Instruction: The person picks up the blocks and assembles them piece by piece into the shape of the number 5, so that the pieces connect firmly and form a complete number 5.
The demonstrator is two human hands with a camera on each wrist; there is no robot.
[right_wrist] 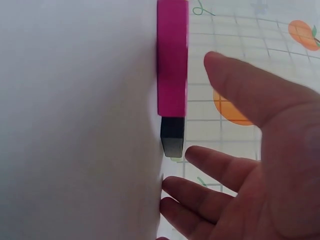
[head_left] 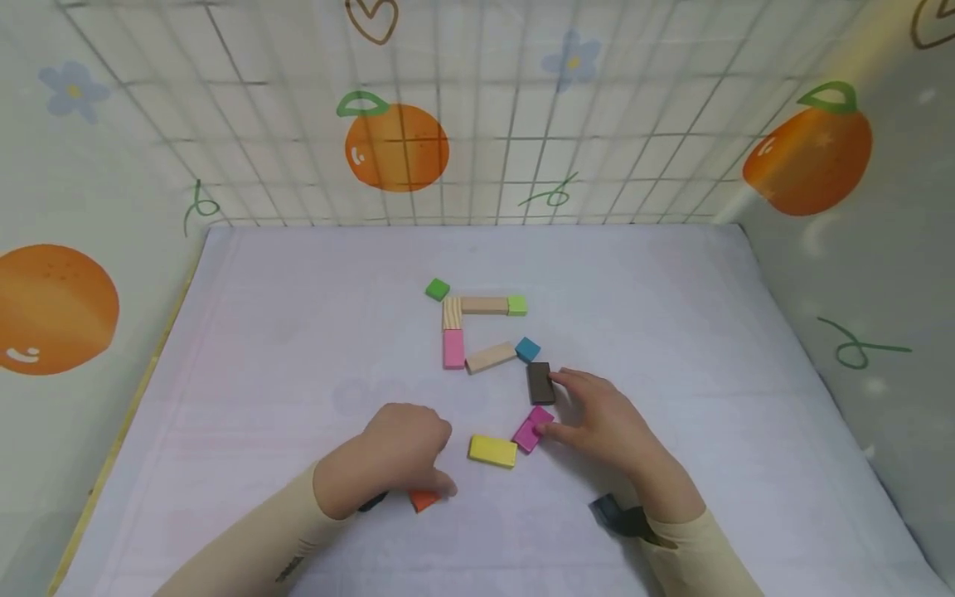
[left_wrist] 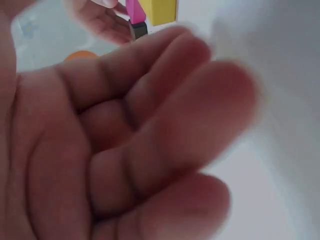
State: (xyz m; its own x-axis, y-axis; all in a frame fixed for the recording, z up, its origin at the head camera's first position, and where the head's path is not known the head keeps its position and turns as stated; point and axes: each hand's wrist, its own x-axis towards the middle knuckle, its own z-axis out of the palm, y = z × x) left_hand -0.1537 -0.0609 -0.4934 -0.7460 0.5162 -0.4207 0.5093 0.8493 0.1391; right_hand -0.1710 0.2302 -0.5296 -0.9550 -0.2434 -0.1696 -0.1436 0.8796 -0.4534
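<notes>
Magenta block point(head_left: 532, 428), a flat glossy rectangle, lies tilted; right hand point(head_left: 603, 417) fingers spread, touching it.

Magenta block point(head_left: 533, 429) lies flat, angled, between yellow and brown blocks.

No text, label, brand or number could be read in any view. The wall covering point(head_left: 477, 108) carried only drawn oranges, flowers and heart outlines, without lettering. A small dark mark showed on the left sleeve point(head_left: 287, 569), too small to make out.
</notes>
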